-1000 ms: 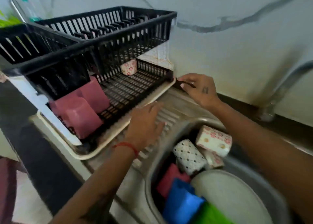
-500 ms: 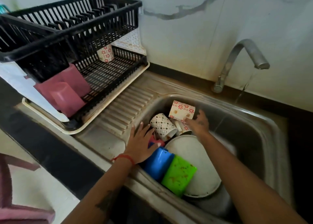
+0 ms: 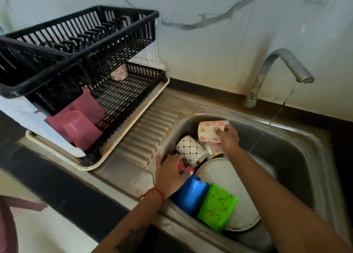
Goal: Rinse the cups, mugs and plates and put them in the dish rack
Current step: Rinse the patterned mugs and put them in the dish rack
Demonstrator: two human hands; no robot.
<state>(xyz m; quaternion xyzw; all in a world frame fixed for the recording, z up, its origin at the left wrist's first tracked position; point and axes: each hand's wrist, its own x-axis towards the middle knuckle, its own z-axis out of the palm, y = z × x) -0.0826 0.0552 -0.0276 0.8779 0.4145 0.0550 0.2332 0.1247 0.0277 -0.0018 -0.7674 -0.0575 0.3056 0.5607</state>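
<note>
My right hand [image 3: 228,137] grips a white mug with red flowers [image 3: 208,131] and holds it tilted at the sink's far left. My left hand [image 3: 170,174] reaches into the steel sink [image 3: 286,147], fingers curled round a pink cup [image 3: 184,167] that is mostly hidden. Beside it lie a white mug with black diamonds [image 3: 191,150], another flowered mug [image 3: 216,149], a blue cup [image 3: 191,195], a stained green cup [image 3: 217,207] and a white plate [image 3: 229,176]. The black two-tier dish rack [image 3: 122,96] at left holds two pink cups [image 3: 82,126] and a flowered mug [image 3: 119,73].
A steel faucet [image 3: 286,61] at the back right lets a thin stream fall into the sink's right half. The ribbed drainboard [image 3: 149,134] lies between rack and basin. A dark counter edge runs along the front, a marble wall behind.
Both hands left the drainboard by the rack and went down into the sink. The right hand took hold of the flowered mug and raised it; the left hand closed on the pink cup.
</note>
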